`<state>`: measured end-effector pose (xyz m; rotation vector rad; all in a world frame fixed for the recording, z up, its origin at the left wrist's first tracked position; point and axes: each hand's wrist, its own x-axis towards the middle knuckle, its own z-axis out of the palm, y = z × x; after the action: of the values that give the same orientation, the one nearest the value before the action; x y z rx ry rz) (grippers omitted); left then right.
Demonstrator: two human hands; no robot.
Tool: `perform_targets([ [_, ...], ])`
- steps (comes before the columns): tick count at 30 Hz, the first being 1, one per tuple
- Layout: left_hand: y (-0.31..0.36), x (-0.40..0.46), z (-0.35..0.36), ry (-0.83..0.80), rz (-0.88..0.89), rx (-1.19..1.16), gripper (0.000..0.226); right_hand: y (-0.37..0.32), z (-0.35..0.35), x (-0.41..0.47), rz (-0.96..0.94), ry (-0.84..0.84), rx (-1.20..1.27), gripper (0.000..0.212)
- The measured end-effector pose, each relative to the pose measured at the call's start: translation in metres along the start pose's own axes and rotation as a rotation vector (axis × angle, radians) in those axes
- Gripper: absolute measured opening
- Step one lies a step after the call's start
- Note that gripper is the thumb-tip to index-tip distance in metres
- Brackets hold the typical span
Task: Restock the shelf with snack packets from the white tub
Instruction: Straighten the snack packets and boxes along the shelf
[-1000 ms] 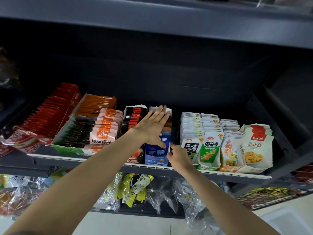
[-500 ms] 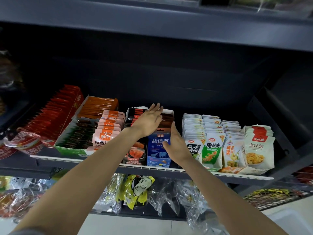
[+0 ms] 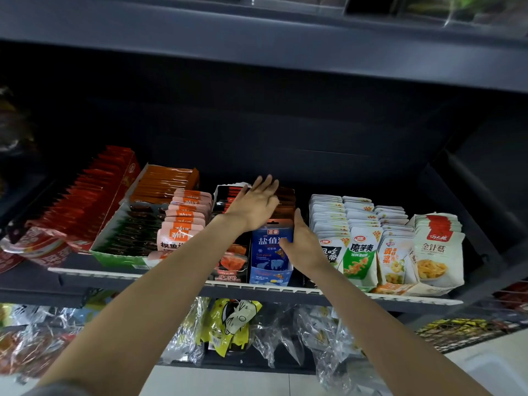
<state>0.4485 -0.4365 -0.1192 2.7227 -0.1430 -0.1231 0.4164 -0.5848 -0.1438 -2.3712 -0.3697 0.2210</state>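
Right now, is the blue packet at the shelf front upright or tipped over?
Upright: the blue packet stands on its bottom edge, printed face forward, with the right hand against its side.

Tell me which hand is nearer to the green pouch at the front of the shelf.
Right. The right hand sits against the blue box, just left of the green pouch. The left hand is farther back and left, over the dark packets.

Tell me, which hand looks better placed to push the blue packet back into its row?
Probably the right hand: it already rests against the blue packet's front right edge. The left hand lies flat on the dark packets behind, likely steadying them.
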Motion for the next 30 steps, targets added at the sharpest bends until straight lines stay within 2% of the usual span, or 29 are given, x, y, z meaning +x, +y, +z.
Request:
perform_targets([
  [4,-0.008,-0.035,-0.019,0.194,-0.015,-0.243,0.041,-0.005,-0.008,-0.008,-0.085,0.044,-0.047,0.072],
  [9,-0.026,-0.1,-0.033,0.249,-0.165,-0.17,0.033,-0.016,-0.017,-0.032,-0.224,0.027,-0.09,0.062],
  [12,-0.03,-0.126,-0.032,0.177,-0.205,-0.162,0.035,-0.024,-0.014,-0.038,-0.275,-0.027,-0.097,0.053],
  [15,-0.033,-0.139,-0.027,0.003,-0.17,-0.054,0.065,-0.035,-0.005,-0.039,-0.326,-0.117,-0.135,0.052],
  [17,-0.039,-0.139,-0.023,-0.06,-0.122,0.068,0.078,-0.043,0.004,-0.039,-0.346,-0.224,-0.212,0.063],
  [19,-0.049,-0.132,-0.019,-0.064,-0.091,0.128,0.078,-0.051,0.012,-0.039,-0.33,-0.298,-0.277,0.075],
  [22,-0.062,-0.125,-0.02,-0.046,-0.032,0.151,0.073,-0.059,0.018,-0.035,-0.304,-0.228,-0.334,0.074],
  [26,-0.092,-0.126,-0.038,0.005,0.055,0.148,0.089,-0.067,0.022,-0.026,-0.322,-0.154,-0.445,0.07],
  [30,-0.125,-0.127,-0.049,-0.11,0.026,0.104,0.106,-0.078,0.035,-0.017,-0.295,-0.152,-0.489,0.068],
])
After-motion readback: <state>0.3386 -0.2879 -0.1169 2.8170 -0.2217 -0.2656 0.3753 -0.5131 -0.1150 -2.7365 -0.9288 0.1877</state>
